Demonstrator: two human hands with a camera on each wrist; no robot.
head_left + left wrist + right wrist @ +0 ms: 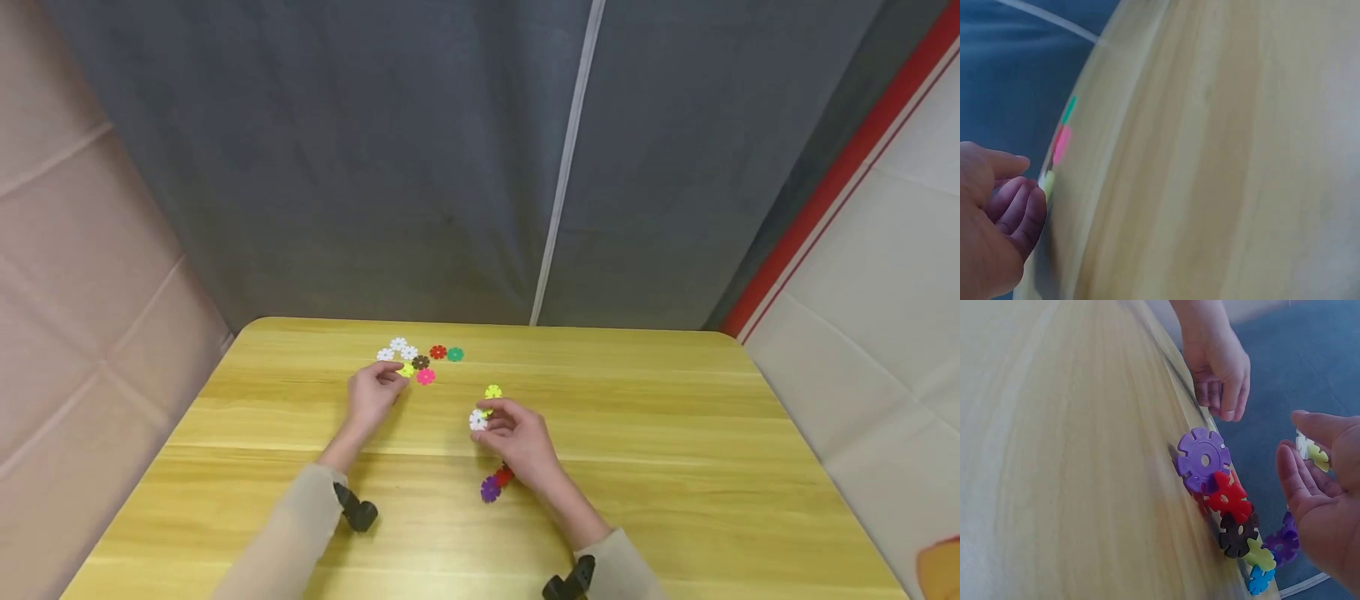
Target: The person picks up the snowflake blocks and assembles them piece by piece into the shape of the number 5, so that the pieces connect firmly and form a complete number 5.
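My left hand (390, 377) reaches into a cluster of small flower-shaped plastic discs at the table's far side. Its thumb and curled fingers (1019, 206) pinch the edge of a yellow disc (407, 370). White discs (397, 347), a brown disc (421, 362), a red disc (438, 352), a green disc (455, 354) and a pink disc (426, 377) lie around it. My right hand (497, 422) holds a chain of joined discs (1225, 497) just above the table. A white disc (477, 420) and a yellow one (492, 391) stick out at its fingertips, and a purple disc (491, 489) hangs below.
The yellow wooden table (675, 467) has rounded far corners. A grey curtain (450, 150) hangs behind it, a beige padded wall (82, 292) stands at the left, and a white padded wall with a red stripe (847, 167) at the right.
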